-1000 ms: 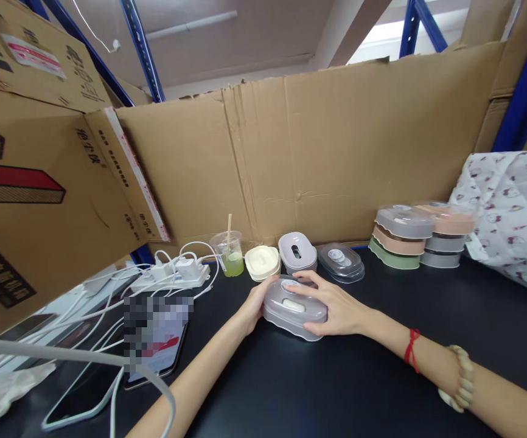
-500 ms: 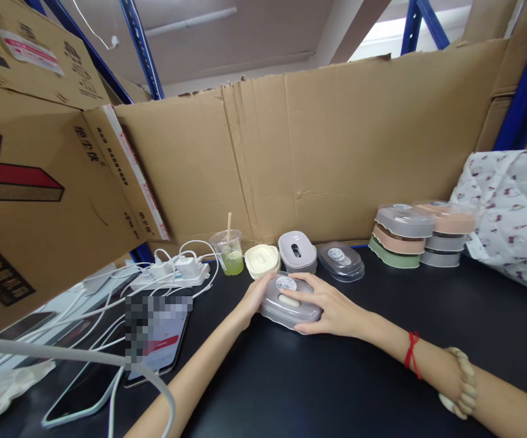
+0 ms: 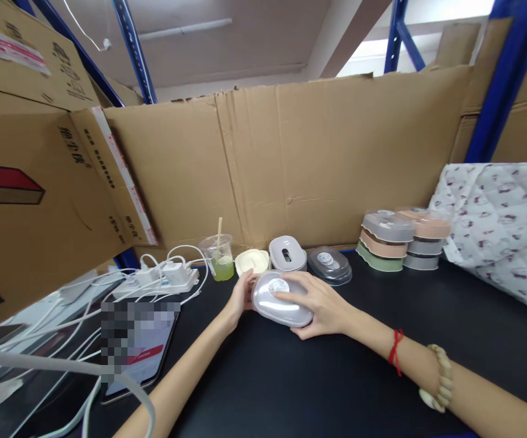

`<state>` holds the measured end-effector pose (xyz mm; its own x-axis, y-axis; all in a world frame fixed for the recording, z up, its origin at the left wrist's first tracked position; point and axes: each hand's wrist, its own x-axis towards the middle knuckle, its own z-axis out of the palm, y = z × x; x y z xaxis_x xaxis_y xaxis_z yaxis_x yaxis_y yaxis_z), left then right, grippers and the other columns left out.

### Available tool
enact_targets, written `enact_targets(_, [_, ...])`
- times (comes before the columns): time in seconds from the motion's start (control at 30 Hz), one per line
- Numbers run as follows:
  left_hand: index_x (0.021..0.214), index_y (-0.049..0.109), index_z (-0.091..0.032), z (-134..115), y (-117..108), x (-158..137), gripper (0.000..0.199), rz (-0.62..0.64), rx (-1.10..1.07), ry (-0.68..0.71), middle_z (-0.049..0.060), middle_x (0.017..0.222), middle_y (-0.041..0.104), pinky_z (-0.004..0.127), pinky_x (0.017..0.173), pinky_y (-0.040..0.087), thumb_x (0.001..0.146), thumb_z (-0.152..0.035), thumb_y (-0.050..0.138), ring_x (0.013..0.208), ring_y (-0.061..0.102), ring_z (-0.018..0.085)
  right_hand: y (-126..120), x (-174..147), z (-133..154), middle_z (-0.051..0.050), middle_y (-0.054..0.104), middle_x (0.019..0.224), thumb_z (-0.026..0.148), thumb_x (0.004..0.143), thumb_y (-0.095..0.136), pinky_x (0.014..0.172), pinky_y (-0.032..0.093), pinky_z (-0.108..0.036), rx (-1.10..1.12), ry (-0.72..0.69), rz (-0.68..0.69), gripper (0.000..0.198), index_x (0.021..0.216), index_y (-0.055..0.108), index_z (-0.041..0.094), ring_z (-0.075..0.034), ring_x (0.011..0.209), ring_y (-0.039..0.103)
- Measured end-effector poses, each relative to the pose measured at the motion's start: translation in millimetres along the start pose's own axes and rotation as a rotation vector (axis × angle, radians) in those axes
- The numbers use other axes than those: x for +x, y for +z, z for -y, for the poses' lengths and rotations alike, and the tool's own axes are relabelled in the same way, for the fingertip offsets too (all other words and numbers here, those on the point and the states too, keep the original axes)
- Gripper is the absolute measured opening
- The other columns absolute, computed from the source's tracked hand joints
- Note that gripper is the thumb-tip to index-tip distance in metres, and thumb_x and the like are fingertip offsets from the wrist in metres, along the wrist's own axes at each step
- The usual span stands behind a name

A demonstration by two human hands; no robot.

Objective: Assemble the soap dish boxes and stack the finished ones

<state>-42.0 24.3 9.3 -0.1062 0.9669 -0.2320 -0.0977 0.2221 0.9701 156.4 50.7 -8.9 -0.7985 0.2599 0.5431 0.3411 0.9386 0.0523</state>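
Observation:
A grey oval soap box with a clear lid and a round sticker is held between my two hands, tilted so its top faces me. My left hand grips its left end, fingers partly hidden behind it. Around the right end curls my right hand, with a finger across the lid and the thumb at the lower edge. Just behind stand a cream soap dish and a pale grey slotted tray set on another base. Several dark clear lids lie stacked to their right.
Stacked soap boxes in grey, orange and green stand at the back right, beside a patterned white cloth. A drink cup, a power strip, cables and a phone occupy the left. Cardboard walls the back.
The soap box has tipped up, with its lid now turned more towards me. Both hands keep their hold on it. The whole view has shifted slightly.

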Motion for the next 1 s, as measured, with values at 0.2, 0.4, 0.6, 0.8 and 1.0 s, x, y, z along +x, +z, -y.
enact_targets(0.2, [0.097,0.055,-0.013,-2,5,-3,0.036,-0.066,-0.15,0.063,0.004,0.065,0.057,0.027,0.054,0.047,0.082,-0.037,0.033,0.055,0.057,0.016,-20,-2,-27,-0.01,0.048,0.129,0.039,0.072,0.066,0.091,0.042,-0.043,-0.407,-0.139,-0.342,0.054,0.123,0.055,0.026,-0.03,0.123,0.039])
enact_targets(0.4, [0.088,0.056,-0.013,1,11,-6,0.03,-0.051,-0.069,0.015,0.002,0.062,0.055,0.023,0.046,0.044,0.084,-0.033,0.034,0.047,0.053,0.012,-37,-17,-63,-0.012,0.048,0.125,0.039,0.074,0.061,0.092,0.043,-0.046,-0.46,0.42,-0.598,0.046,0.117,0.056,0.023,-0.029,0.112,0.049])
enact_targets(0.6, [0.085,0.055,-0.013,4,14,-9,0.026,-0.002,-0.011,0.016,0.001,0.062,0.055,0.021,0.045,0.043,0.082,-0.032,0.038,0.046,0.053,0.011,-31,-33,-87,-0.011,0.056,0.115,0.043,0.063,0.065,0.082,0.048,-0.044,-0.188,0.959,-0.511,0.053,0.111,0.058,0.021,-0.029,0.103,0.056])
enact_targets(0.8, [0.083,0.055,-0.014,5,15,-8,0.024,0.02,0.026,0.02,0.0,0.063,0.054,0.02,0.044,0.043,0.08,-0.034,0.04,0.047,0.053,0.01,-30,-31,-86,-0.008,0.062,0.108,0.045,0.069,0.06,0.082,0.046,-0.037,0.013,1.163,-0.414,0.042,0.103,0.059,0.02,-0.026,0.101,0.058])
enact_targets(1.0, [0.081,0.054,-0.015,6,16,-7,0.023,-0.02,0.079,0.063,-0.001,0.063,0.054,0.021,0.043,0.042,0.075,-0.035,0.045,0.046,0.052,0.01,-30,-36,-86,-0.01,0.058,0.117,0.047,0.074,0.055,0.083,0.045,-0.037,-0.118,1.182,-0.318,0.047,0.113,0.055,0.02,-0.026,0.106,0.056])
